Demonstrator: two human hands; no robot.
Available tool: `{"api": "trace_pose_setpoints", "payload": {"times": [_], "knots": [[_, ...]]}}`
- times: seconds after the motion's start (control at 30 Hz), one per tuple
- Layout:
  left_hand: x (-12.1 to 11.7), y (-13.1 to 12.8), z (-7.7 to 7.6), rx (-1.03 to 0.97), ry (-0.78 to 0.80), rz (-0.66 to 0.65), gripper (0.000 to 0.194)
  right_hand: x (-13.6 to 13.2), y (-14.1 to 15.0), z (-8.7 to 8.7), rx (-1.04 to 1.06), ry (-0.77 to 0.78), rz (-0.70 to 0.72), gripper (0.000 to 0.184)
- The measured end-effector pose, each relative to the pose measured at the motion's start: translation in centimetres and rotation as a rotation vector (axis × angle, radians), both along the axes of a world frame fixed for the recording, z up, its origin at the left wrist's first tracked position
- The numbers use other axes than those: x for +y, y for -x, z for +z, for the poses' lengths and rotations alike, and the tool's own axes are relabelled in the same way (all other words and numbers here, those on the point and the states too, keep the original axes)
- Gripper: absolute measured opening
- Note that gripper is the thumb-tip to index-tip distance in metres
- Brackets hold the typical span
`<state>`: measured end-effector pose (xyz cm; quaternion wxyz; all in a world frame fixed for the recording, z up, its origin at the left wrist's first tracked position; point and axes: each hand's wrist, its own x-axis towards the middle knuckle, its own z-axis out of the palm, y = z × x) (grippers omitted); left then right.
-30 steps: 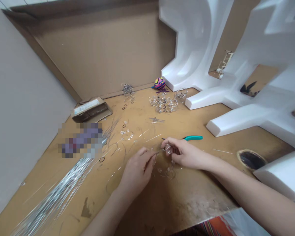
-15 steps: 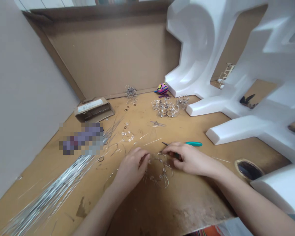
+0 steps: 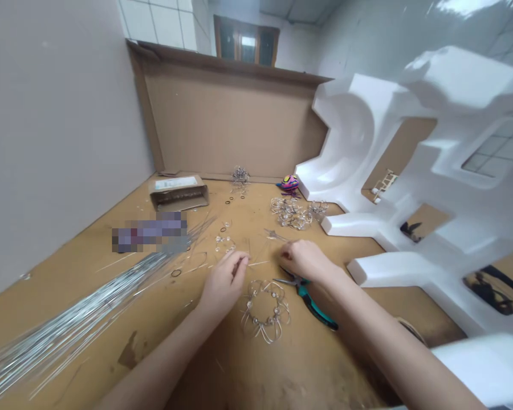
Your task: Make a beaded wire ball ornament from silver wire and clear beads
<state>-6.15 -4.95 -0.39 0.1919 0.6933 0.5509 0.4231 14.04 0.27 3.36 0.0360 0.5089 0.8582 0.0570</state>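
Observation:
A ring of bent silver wire with clear beads (image 3: 276, 311) lies flat on the table just in front of me. To its upper left is my left hand (image 3: 224, 280), thumb and fingers pressed together; whether anything thin is between them I cannot make out. My right hand (image 3: 304, 259) is closed, knuckles up, beside a small bunch of short wires (image 3: 275, 234), and its fingertips are hidden. Below that hand rest teal-handled pliers (image 3: 315, 310). Loose clear beads (image 3: 223, 244) lie beyond my left hand.
Long straight wires (image 3: 106, 299) spread across the left side. Behind them stand an opened cardboard box (image 3: 179, 193) and a blurred purple item (image 3: 149, 232). Several finished-looking wire rings (image 3: 293, 213) sit farther back. White foam packing (image 3: 385, 267) borders the right.
The beaded wire ring now lies free on the table, released by my hands. My right hand has moved forward off the pliers, which lie turned. The camera view has tilted up.

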Motion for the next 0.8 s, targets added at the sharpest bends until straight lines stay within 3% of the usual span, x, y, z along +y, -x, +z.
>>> {"api": "trace_pose_setpoints", "payload": {"times": [0.2, 0.4, 0.5, 0.63, 0.8], "knots": [[1.1, 0.9, -0.8, -0.079, -0.043, 0.054, 0.022, 1.9, 4.4, -1.2, -0.155, 0.013, 0.214, 0.024], [1.6, 1.1, -1.4, -0.006, -0.063, 0.069, 0.025, 2.1, 4.8, -0.4, -0.208, 0.028, 0.268, 0.02], [1.3, 0.6, -0.6, 0.145, -0.112, 0.035, 0.026, 1.4, 4.4, 1.0, -0.178, 0.033, 0.257, 0.024], [0.9, -1.3, 1.3, 0.423, -0.107, -0.124, 0.023, 0.1, 4.1, 2.5, -0.106, 0.058, 0.263, 0.023], [1.4, -3.2, 2.3, 0.388, -0.054, -0.195, 0.019, -0.7, 3.2, 3.4, 0.047, 0.101, 0.236, 0.016]]}}
